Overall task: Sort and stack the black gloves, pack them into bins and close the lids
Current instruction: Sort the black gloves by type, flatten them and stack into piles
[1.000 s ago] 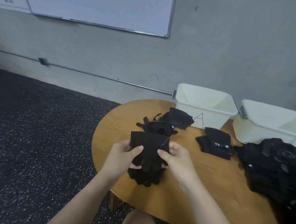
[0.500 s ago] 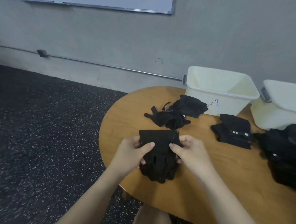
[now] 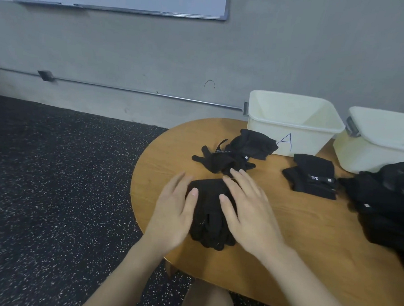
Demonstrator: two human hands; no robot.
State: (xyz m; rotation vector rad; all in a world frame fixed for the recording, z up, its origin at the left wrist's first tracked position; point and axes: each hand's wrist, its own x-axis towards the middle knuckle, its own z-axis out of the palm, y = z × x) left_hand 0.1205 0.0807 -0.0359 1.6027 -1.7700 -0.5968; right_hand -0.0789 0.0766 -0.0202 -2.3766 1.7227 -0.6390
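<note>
On the wooden table (image 3: 297,228), both hands lie flat with fingers spread, left hand (image 3: 172,212) and right hand (image 3: 249,211) pressing either side of a glove stack (image 3: 208,209). Beyond the stack sits a loose glove heap (image 3: 233,154), then bin A (image 3: 293,125). Right of the stack, a folded pair (image 3: 312,176), a big dark pile (image 3: 385,204), perhaps gloves, and a second bin (image 3: 379,141).

Wooden table (image 3: 285,239) carries glove stacks (image 3: 210,214) and two bins (image 3: 291,124).
</note>
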